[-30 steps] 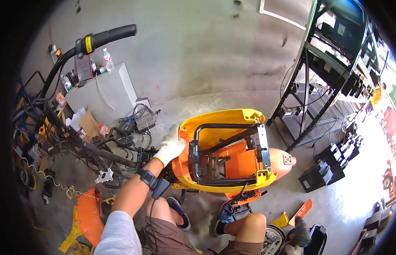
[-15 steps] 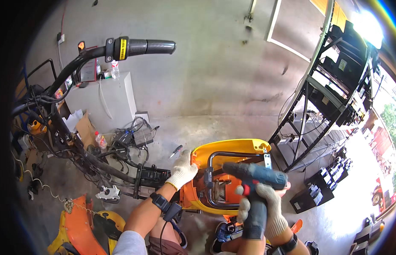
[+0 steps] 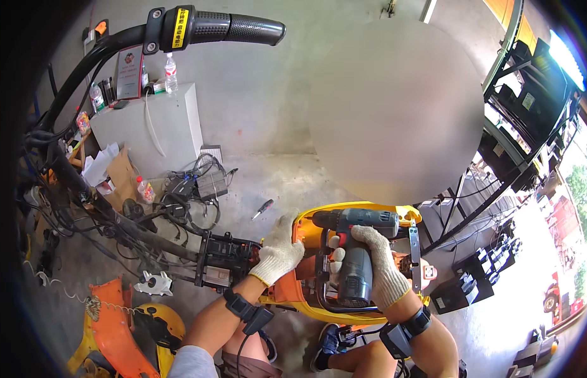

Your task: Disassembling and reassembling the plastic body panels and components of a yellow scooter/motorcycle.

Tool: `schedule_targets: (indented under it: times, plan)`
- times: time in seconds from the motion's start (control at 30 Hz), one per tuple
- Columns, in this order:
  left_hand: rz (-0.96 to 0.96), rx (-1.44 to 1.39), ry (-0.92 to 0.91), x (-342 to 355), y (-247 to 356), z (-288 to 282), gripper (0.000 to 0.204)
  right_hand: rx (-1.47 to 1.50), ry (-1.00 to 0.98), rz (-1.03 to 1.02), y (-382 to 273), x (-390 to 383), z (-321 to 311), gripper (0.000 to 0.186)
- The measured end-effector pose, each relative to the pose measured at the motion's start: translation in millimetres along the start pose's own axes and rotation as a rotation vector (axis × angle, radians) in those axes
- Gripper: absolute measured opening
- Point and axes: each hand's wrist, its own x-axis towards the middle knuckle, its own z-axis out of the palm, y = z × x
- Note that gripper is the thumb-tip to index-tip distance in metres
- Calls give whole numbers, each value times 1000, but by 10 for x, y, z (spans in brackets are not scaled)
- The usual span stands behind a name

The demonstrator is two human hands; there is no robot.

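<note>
My gloved left hand is closed on the left end of a yellow-and-orange plastic body shell, which has a black tubular frame in it. My gloved right hand holds a dark cordless drill by its handle, over the shell. The drill lies sideways, its chuck pointing left toward the shell's rim near my left hand; whether the tip touches anything is too small to tell. A screwdriver lies on the floor behind my left hand.
A handlebar and vehicle frame run along the left. Cables, a grey cabinet and loose orange panels surround it. A metal rack and black blocks stand at the right. A blurred patch hides part of the wall.
My right hand has come up from the lower right with the drill and moved left over the shell. The view has shifted; my left hand stays on the shell's end.
</note>
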Motion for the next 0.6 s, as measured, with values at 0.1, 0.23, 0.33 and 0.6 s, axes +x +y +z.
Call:
schedule_targets:
  times: [0.1,0.23,0.33,0.6]
  plan:
    - [-15,8,-16,10,-10,13,64,-57,-18,-34,15,4,32,35]
    - [14,-1,-5,6,-33,33,65,-82,-46,-47,48,30,68,35]
    - [46,-19,19,-4,-38,36,65,-102,-35,-59,58,50,59,34]
    - [29,-27,3,-5,-10,0,64,-55,-22,14,49,44,9,35]
